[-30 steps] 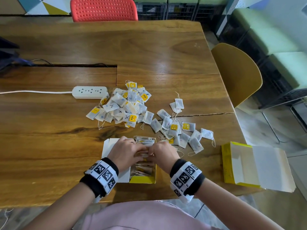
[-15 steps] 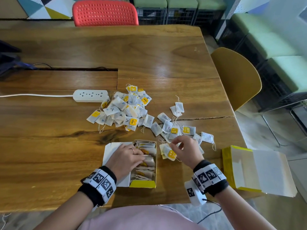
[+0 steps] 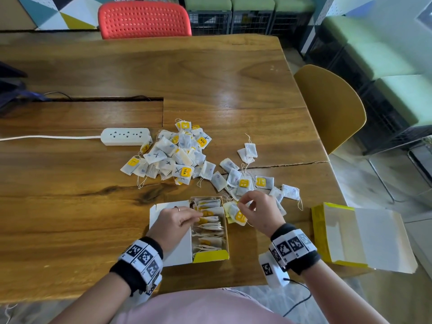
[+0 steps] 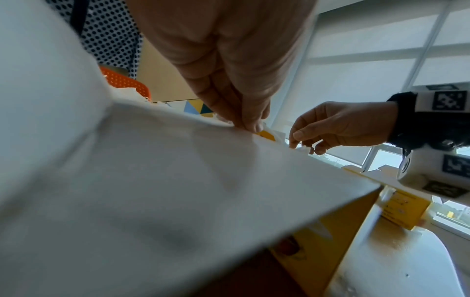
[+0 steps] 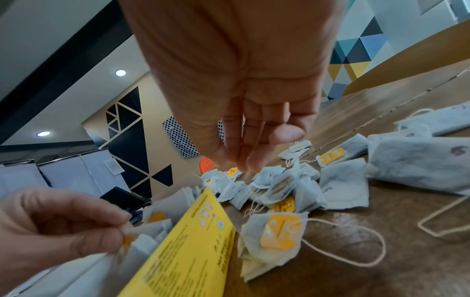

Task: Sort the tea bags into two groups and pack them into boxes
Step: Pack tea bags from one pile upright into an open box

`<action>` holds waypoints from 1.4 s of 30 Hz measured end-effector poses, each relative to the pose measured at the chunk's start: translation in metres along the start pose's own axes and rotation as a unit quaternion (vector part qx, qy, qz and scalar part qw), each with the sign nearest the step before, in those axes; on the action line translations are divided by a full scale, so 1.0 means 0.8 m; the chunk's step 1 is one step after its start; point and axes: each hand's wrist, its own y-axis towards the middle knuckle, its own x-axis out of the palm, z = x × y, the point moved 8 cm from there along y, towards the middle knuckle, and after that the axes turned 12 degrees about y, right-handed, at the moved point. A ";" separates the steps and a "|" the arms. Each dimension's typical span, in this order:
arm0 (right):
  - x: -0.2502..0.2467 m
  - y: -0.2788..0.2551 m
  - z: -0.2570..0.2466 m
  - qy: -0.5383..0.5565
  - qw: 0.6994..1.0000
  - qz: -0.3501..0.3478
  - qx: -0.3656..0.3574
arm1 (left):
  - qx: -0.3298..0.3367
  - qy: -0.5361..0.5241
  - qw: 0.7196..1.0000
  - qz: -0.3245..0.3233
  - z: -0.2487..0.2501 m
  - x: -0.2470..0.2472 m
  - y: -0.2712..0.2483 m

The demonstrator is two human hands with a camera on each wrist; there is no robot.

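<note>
Both hands (image 3: 174, 222) (image 3: 259, 208) crowd the open box's (image 3: 210, 256) far rim.

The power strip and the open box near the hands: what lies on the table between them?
In the head view, a pile of tea bags lies between the power strip and the open box.

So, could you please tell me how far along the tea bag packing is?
Partly done. The near box already holds a row of bags, which the left hand pinches. The right hand reaches over the loose bags beside it. Two piles remain, and the second box appears empty.
</note>
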 end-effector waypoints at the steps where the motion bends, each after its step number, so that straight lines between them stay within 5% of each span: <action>1: -0.001 0.000 0.000 -0.004 1.000 -0.002 0.002 | 0.000 0.005 1.000 0.001 -0.001 0.000 -0.001; 7: -0.001 -0.003 -0.007 -0.003 1.000 -0.005 -0.018 | 0.142 0.236 0.961 0.007 0.043 0.007 0.003; 12: 0.040 -0.003 -0.034 -0.014 0.996 -0.060 -0.062 | 0.079 0.187 0.978 0.053 0.028 -0.004 0.011; 16: 0.060 0.004 -0.042 -0.017 0.996 -0.054 -0.065 | 0.069 0.172 0.982 0.028 0.014 0.003 0.017; 23: 0.082 0.001 -0.063 -0.081 0.987 -0.090 -0.103 | 0.130 0.306 0.942 -0.037 0.023 0.026 0.016; 27: 0.061 0.005 -0.060 -0.022 0.994 -0.050 -0.099 | 0.140 0.340 0.927 -0.076 0.026 0.033 0.012; 32: 0.034 -0.002 -0.029 0.040 0.998 0.024 -0.048 | 0.207 0.348 0.909 -0.095 0.043 0.051 0.007; 39: 0.050 -0.027 -0.018 0.026 0.997 -0.018 -0.073 | 0.271 0.371 0.885 -0.078 0.050 0.073 0.002; 42: 0.050 -0.030 -0.012 0.029 0.998 -0.014 -0.055 | 0.264 0.348 0.896 -0.081 0.050 0.076 0.007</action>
